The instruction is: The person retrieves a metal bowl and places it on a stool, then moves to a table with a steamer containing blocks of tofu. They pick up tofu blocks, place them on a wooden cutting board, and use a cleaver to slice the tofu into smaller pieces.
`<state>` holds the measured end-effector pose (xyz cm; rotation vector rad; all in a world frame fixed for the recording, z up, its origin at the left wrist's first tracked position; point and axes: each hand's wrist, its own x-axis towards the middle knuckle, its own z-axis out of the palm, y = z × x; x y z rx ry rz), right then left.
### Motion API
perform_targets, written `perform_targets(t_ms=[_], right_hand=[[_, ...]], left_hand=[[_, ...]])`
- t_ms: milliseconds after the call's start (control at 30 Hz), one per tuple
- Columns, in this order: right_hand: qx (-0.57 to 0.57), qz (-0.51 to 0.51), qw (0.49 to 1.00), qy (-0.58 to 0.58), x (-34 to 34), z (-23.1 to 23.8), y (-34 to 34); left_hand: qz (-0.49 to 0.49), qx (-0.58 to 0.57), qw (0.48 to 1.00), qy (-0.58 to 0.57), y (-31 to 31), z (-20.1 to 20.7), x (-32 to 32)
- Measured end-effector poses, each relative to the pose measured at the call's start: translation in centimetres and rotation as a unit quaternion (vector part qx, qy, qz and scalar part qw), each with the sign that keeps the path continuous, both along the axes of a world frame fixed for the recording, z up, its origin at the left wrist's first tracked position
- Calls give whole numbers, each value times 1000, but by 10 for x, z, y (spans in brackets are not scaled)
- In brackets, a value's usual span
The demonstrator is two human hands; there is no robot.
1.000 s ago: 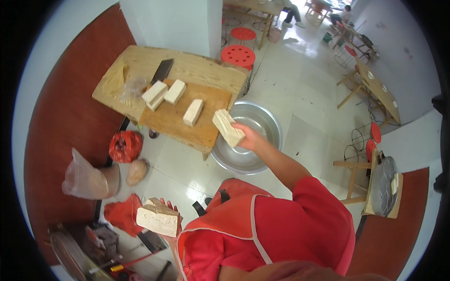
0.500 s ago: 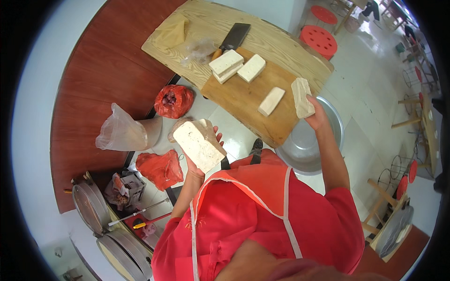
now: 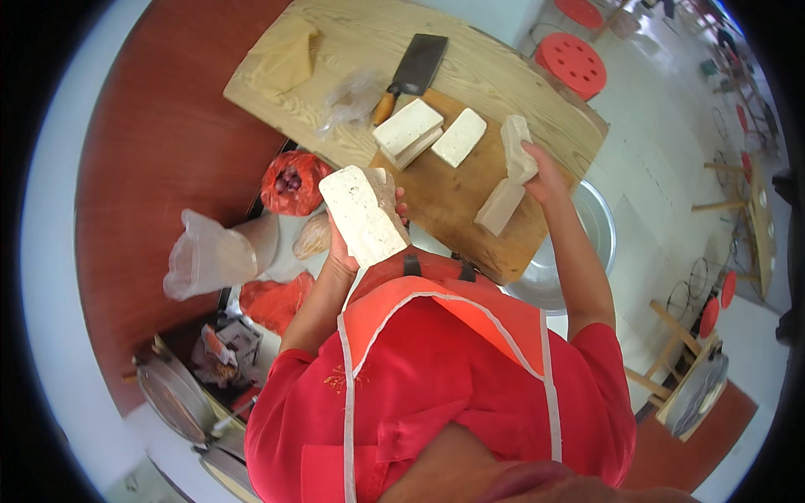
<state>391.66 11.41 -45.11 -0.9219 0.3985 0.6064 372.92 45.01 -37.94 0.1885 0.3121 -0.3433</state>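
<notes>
My left hand is closed round a thick cream-white block of tofu, its broad face turned up; a brownish, rougher side shows beneath the fingers. My right hand grips an uneven slab of tofu over the right part of the wooden cutting board. Its lower end overlaps a flat tofu piece lying there; whether they touch I cannot tell. Farther back on the board are two stacked tofu blocks and a single one.
A cleaver with a wooden handle lies behind the blocks, near a crumpled plastic bag and a tan cloth. Under the board's right edge stands a metal basin. Bags and a bucket stand left; red stools stand beyond the table.
My right hand has brought its slab leftward over the board, above the lying piece. My left hand has raised its block closer to the board. The whole view has shifted somewhat.
</notes>
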Motion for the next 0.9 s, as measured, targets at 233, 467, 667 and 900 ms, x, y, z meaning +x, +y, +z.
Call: perform_targets(t_ms=[233, 467, 667, 900], right_hand=[[-108, -31, 993, -47, 54, -16, 20], [-151, -46, 984, -84, 136, -52, 33], [-238, -146, 956, -93, 182, -79, 53], [-124, -142, 978, -87, 200, -81, 80]], left_hand=[[-105, -9, 994, 6, 43, -15, 86], [-140, 3, 989, 39, 65, -16, 160], [-162, 30, 986, 34, 63, -24, 208], [-150, 31, 986, 65, 56, -34, 232]])
